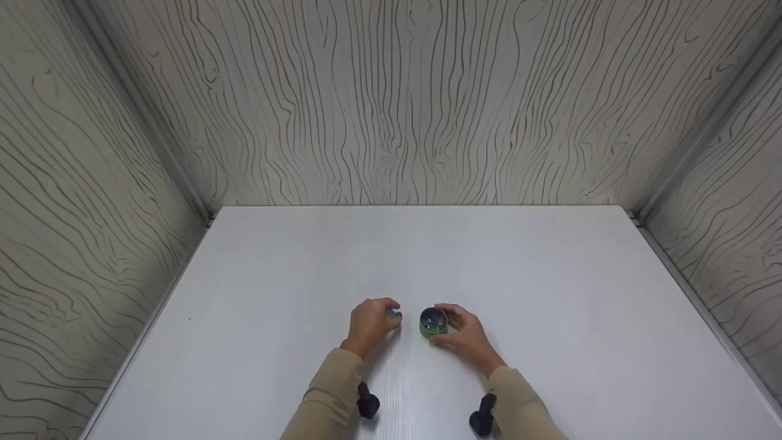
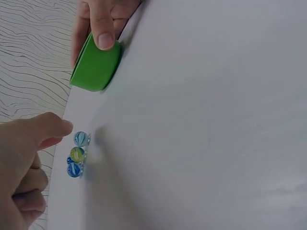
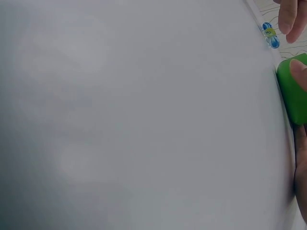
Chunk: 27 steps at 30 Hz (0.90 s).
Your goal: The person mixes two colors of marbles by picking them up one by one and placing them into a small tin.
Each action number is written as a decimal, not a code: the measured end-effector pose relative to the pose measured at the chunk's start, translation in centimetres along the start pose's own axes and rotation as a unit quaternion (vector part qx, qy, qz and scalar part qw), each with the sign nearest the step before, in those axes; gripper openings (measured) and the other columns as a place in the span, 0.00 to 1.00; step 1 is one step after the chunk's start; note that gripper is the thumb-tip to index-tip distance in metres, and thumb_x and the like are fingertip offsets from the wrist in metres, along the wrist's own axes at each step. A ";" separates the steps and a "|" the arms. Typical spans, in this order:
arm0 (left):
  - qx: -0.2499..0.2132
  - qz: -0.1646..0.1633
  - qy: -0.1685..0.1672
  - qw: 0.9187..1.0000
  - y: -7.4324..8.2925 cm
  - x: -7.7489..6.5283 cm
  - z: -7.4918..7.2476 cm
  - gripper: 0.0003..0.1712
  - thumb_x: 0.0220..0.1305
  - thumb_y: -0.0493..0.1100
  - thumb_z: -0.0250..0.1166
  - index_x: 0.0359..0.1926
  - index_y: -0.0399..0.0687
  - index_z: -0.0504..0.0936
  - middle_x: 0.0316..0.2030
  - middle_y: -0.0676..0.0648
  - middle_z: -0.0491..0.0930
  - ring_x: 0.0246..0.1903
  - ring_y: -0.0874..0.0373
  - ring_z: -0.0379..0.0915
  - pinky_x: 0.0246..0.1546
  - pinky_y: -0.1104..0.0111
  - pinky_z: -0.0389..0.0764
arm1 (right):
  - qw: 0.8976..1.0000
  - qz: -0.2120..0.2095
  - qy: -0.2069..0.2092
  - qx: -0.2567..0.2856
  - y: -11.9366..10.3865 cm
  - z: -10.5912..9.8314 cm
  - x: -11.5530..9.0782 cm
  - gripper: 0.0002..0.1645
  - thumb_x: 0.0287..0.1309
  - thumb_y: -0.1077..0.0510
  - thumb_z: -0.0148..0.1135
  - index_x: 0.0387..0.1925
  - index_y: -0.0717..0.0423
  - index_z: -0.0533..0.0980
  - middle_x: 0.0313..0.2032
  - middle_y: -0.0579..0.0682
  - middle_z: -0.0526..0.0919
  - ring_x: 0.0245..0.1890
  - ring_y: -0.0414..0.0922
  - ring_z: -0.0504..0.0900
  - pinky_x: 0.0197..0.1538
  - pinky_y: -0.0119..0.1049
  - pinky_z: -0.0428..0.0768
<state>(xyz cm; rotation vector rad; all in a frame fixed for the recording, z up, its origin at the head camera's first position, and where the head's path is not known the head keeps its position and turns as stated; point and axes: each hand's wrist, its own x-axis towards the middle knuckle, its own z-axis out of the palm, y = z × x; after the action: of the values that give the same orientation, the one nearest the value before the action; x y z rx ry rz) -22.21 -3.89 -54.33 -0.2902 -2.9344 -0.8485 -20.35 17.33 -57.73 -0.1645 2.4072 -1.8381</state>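
Note:
My right hand (image 1: 469, 337) holds a small round green container (image 1: 424, 332) on the white table, thumb on one side and fingers on the other. Glassy shapes, apparently marbles, show inside its dark hollow in the head view. To the left, several glass marbles (image 2: 77, 154), blue, light blue and yellow-green, lie close together on the table. My left hand (image 1: 371, 322) is right at them, its thumb and fingers bent around the group with a gap to the marbles in the left wrist view. A dark bluish spot shows among its lower fingers; what it is I cannot tell.
The white table (image 1: 275, 263) stretches out around both hands. Wood-patterned panels (image 1: 391, 104) stand behind it and on both sides. Black devices (image 1: 368, 403) are strapped at both wrists, below the beige sleeves.

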 end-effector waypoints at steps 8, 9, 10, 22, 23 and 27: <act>0.023 -0.001 -0.026 0.999 0.3 0.5 0.0 0.13 0.54 0.42 0.70 0.43 0.48 0.87 0.43 0.46 0.87 0.46 0.51 0.83 0.51 0.60 0.80 | 1.000 -0.001 0.004 -0.006 0.0 0.0 0.0 0.42 0.39 0.62 0.77 0.59 0.62 0.71 0.62 0.61 0.75 0.66 0.57 0.71 0.67 0.45 0.69; 0.024 -0.002 -0.028 0.999 0.3 0.5 0.0 0.13 0.55 0.42 0.70 0.43 0.48 0.87 0.43 0.46 0.87 0.47 0.51 0.83 0.52 0.60 0.80 | 1.000 -0.005 0.004 -0.010 -0.1 0.0 0.0 0.42 0.39 0.62 0.77 0.59 0.62 0.71 0.61 0.61 0.75 0.66 0.57 0.71 0.67 0.45 0.69; 0.023 -0.004 -0.031 0.999 0.3 0.5 0.1 0.13 0.55 0.42 0.70 0.43 0.48 0.87 0.44 0.46 0.87 0.47 0.51 0.82 0.52 0.60 0.80 | 1.000 -0.004 0.005 -0.009 -0.1 0.0 0.0 0.42 0.39 0.62 0.77 0.59 0.62 0.71 0.61 0.62 0.75 0.66 0.57 0.71 0.67 0.45 0.69; 0.034 0.017 -0.024 0.999 0.1 0.6 0.2 0.12 0.55 0.41 0.68 0.41 0.45 0.87 0.41 0.45 0.88 0.45 0.50 0.83 0.49 0.60 0.81 | 1.000 -0.003 -0.004 0.001 0.0 -0.1 0.0 0.43 0.39 0.61 0.77 0.60 0.61 0.70 0.63 0.61 0.73 0.67 0.57 0.69 0.68 0.43 0.68; 0.038 0.021 -0.022 0.999 0.0 0.6 0.2 0.12 0.54 0.41 0.68 0.40 0.44 0.87 0.40 0.45 0.88 0.44 0.50 0.83 0.48 0.60 0.81 | 1.000 -0.004 -0.005 0.000 0.0 -0.1 0.0 0.43 0.39 0.61 0.77 0.60 0.62 0.70 0.63 0.61 0.73 0.68 0.57 0.69 0.68 0.42 0.68; 0.038 0.021 -0.021 0.999 0.0 0.6 0.3 0.11 0.54 0.41 0.68 0.39 0.43 0.87 0.39 0.45 0.88 0.43 0.49 0.84 0.47 0.60 0.81 | 1.000 -0.005 -0.004 0.001 0.0 -0.1 -0.2 0.43 0.40 0.61 0.77 0.61 0.61 0.70 0.63 0.61 0.73 0.68 0.57 0.69 0.67 0.41 0.69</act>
<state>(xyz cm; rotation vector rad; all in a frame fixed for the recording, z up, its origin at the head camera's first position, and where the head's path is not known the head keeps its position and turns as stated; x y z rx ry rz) -22.80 -3.66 -54.55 -0.3681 -2.9794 -0.7335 -20.21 17.45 -57.67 -0.1827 2.4030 -1.8403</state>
